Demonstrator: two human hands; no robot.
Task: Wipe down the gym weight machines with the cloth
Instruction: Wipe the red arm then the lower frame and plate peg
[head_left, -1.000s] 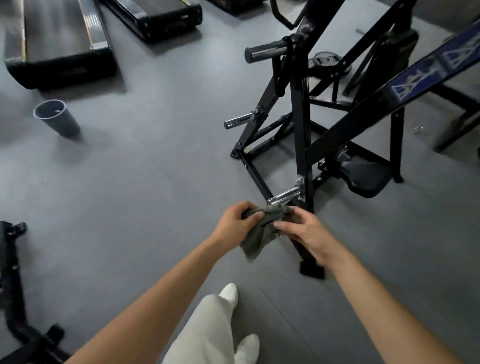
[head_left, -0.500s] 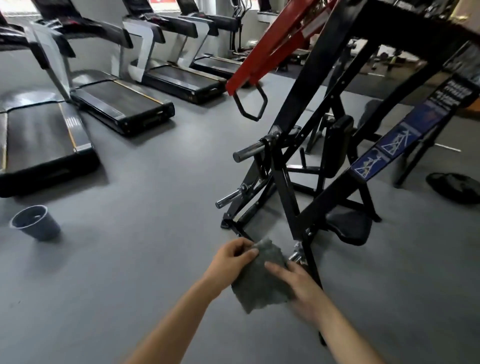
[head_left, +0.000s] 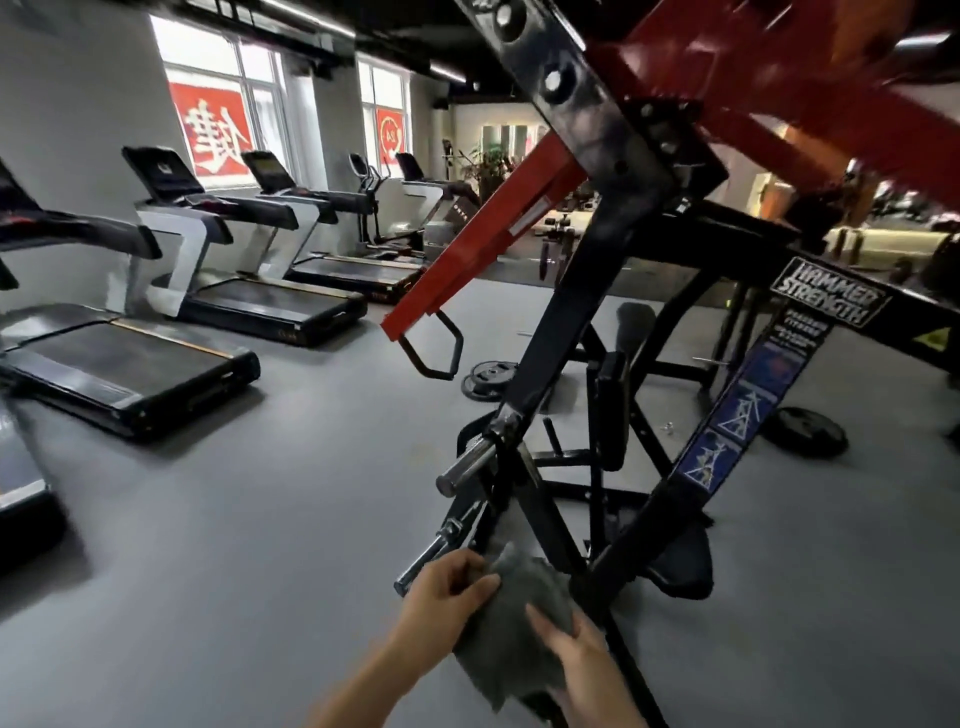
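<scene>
**A:** Crumpled grey cloth (head_left: 511, 623) low, just beside the black steel weight machine (head_left: 566, 332), long axis near-to-far, tip pointing far.

**B:** And the left hand (head_left: 441, 597) pinches it, the right hand (head_left: 576, 660) grips it; its near edge is blurred.

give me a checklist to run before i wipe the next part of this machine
1. Grip of left hand on cloth: ok, fingers curled on its top edge.
2. Grip of right hand: cannot tell, fingers lie across the cloth, thumb hidden.
3. Spread of cloth: not ok, it hangs bunched.
4. Reach to lower chrome peg: ok, beside the left hand.
5. Contact of cloth with black frame: cannot tell, blurred.
</scene>
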